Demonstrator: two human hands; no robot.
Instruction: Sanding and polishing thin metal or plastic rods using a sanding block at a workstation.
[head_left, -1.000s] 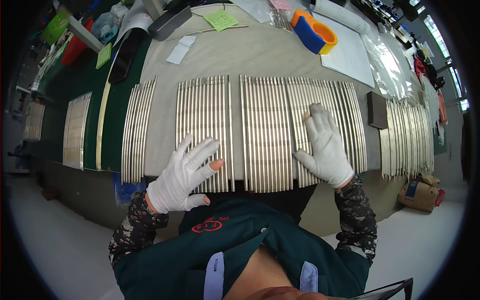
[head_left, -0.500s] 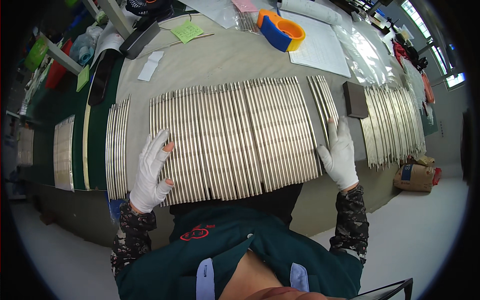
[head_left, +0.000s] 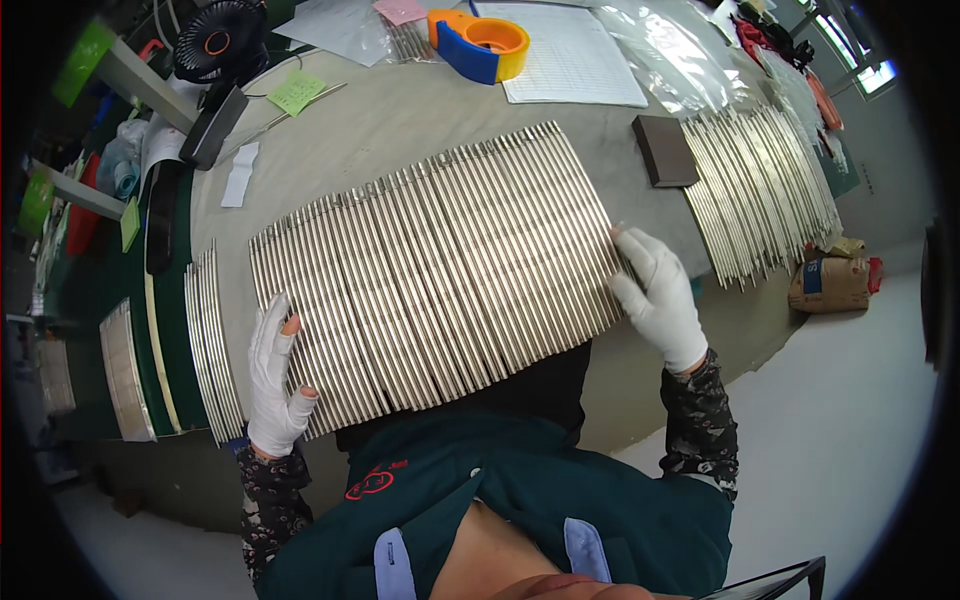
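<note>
A wide row of slim, shiny metal rods [head_left: 430, 270] lies side by side on the grey work surface, their ends toward me close to its near edge. My left hand [head_left: 275, 375], in a white glove with bare thumb and fingertip showing, rests along the row's left side, fingers stretched out. At the opposite side my right hand [head_left: 655, 295], also gloved in white, touches the outermost rod with fingers apart and slightly bent. Neither hand grips anything. Left of my left hand lies a smaller group of rods [head_left: 212, 345].
A dark brown block [head_left: 664, 152] stands beside another bundle of rods [head_left: 765, 195] on the right. Farther back are an orange and blue tape dispenser [head_left: 480, 47], a lined paper sheet [head_left: 565, 60], a green note [head_left: 297, 92] and a small black fan [head_left: 220, 42].
The few separate rods at the right have joined the wide row, pushed left by my right hand. Gaps within the row have narrowed. The whole view has shifted and tilted somewhat.
</note>
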